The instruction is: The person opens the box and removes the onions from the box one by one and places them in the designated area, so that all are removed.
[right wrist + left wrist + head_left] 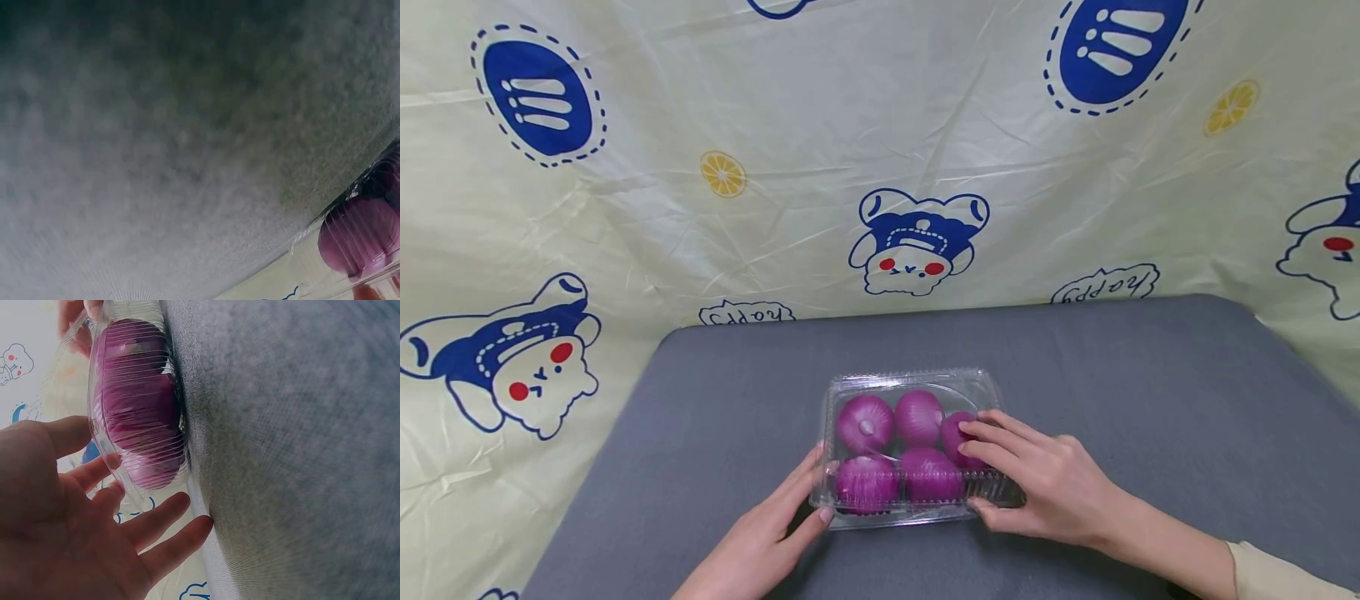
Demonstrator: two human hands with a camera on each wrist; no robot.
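Observation:
A clear plastic clamshell box [902,521] lies on the grey cloth, with several purple onions [865,423] inside it. Its lid covers them; whether the rim is fastened I cannot tell. My left hand [767,533] holds the near left corner, thumb at the front and fingers along the left side. In the left wrist view its thumb and index finger meet the box rim, while the two outer fingers [178,540] stretch out below. On the right, my right hand [1060,483] grips the box, its fingers over the lid and thumb at the front edge.
Grey cloth [722,400] covers the table around the box. Behind it and at both sides hangs a pale printed curtain [820,108] with cartoon figures. A small dark item is cut off at the lower edge, near the right forearm.

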